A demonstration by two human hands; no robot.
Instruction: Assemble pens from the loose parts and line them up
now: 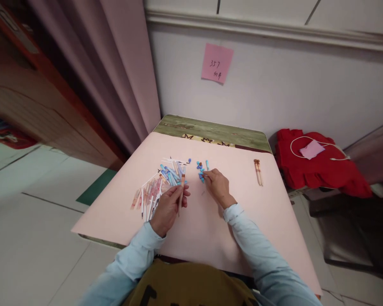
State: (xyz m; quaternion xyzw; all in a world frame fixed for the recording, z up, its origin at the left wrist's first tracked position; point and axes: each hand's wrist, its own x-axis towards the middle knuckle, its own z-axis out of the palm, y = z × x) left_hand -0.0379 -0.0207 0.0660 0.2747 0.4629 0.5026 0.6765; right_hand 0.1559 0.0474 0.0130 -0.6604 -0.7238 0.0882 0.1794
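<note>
My left hand (pixel 170 207) is closed round a slim pen barrel (pixel 183 180), tan with a brown band, held nearly upright above the table. My right hand (pixel 217 186) pinches at a small cluster of blue and brown pen caps (pixel 199 165); whatever sits between its fingertips is too small to make out. Just beyond it lies a short teal pen part (pixel 207 165). To the left of my left hand spreads a heap of blue pen barrels (pixel 170 175), clear pinkish barrels (pixel 147 192) and thin white refills (pixel 151 205).
Two assembled-looking tan pens (pixel 258 172) lie side by side on the right of the pink-covered table (pixel 242 238). A red cloth (pixel 293 170) with a white cable (pixel 292 146) is beyond the right edge. A pink note (pixel 217 63) hangs on the wall; a curtain (pixel 121 63) borders the left.
</note>
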